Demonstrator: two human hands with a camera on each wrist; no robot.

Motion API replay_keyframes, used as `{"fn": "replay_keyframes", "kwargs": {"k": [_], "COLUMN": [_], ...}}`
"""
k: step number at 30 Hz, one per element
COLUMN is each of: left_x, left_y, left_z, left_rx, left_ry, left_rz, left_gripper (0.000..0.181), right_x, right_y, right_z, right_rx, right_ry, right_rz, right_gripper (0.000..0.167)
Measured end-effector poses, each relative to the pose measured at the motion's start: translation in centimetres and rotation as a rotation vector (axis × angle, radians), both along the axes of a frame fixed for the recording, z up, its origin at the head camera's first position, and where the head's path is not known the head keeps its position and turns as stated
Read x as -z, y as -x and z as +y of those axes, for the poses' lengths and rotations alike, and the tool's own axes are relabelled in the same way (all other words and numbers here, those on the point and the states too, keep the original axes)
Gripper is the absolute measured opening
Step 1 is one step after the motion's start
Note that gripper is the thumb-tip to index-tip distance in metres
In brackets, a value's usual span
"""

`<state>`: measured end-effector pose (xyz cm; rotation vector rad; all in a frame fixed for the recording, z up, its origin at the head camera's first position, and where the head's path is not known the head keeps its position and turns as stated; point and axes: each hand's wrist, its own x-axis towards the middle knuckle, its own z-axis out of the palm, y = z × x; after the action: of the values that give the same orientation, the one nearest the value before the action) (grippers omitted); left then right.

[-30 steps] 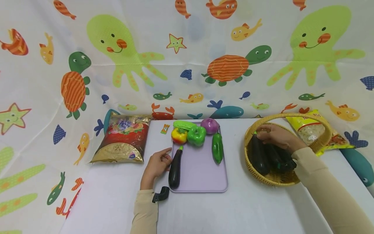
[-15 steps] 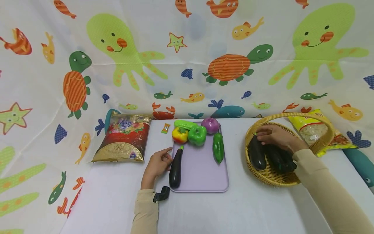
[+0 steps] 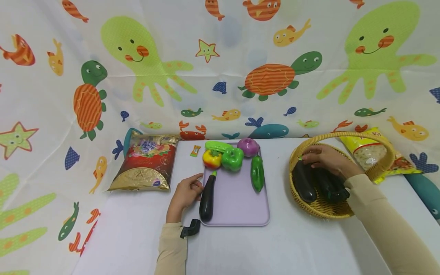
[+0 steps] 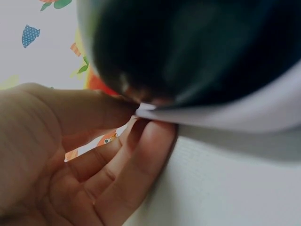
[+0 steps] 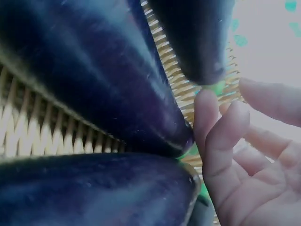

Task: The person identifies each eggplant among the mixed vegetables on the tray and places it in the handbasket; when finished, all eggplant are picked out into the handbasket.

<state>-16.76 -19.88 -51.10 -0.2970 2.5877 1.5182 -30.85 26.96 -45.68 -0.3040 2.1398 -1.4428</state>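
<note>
In the head view my left hand (image 3: 185,194) is at the left edge of a lilac tray (image 3: 240,206). The left wrist view shows its thumb and fingers pinching the tray's rim (image 4: 207,117), beneath a dark eggplant. That eggplant (image 3: 206,202) lies lengthwise along the tray's left side. My right hand (image 3: 328,160) reaches into a wicker basket (image 3: 311,210) holding dark eggplants (image 3: 304,183). In the right wrist view, its fingers are by the green stem of one eggplant (image 5: 195,42), thumb apart from them. Two more eggplants (image 5: 108,75) lie alongside, partly out of frame.
At the tray's back are a green pepper (image 3: 232,159), a red-yellow pepper (image 3: 211,159), a long green vegetable (image 3: 217,146) and a purple onion (image 3: 248,147). A dark green pepper (image 3: 257,173) lies right. Bags (image 3: 146,162) flank the table, and the basket handle (image 3: 343,135) arches above.
The left eggplant in the basket has turned slightly, and the right hand's fingers have shifted a little near its stem. My left hand stays at the tray's edge.
</note>
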Motion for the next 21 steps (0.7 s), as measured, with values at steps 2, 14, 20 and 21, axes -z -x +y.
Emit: {"fn": "replay_keyframes", "kwargs": {"k": [2,14,20,21], "left_x": [-0.1,0.1,-0.1,-0.1], "left_y": [0.0,0.1,0.0,-0.1], "left_z": [0.0,0.2,0.1,0.0], "left_rx": [-0.002,0.01,0.009,0.009], "left_ry": [-0.002,-0.006,0.011,0.015], "left_rz": [-0.003,0.007,0.007,0.008], "left_gripper": [0.051,0.052,0.051,0.051], "right_x": [0.0,-1.4,-4.4,-4.9], "right_y": [0.0,-1.5,-6.0,-7.1], "right_z": [0.0,1.0,0.5,0.2], "right_rx": [0.001,0.023,-0.046,-0.049], "right_ry": [-0.023,0.038,-0.291,-0.361], "right_rz": [0.019,0.044,0.308,0.356], "right_gripper": [0.036,0.044,0.043,0.042]}}
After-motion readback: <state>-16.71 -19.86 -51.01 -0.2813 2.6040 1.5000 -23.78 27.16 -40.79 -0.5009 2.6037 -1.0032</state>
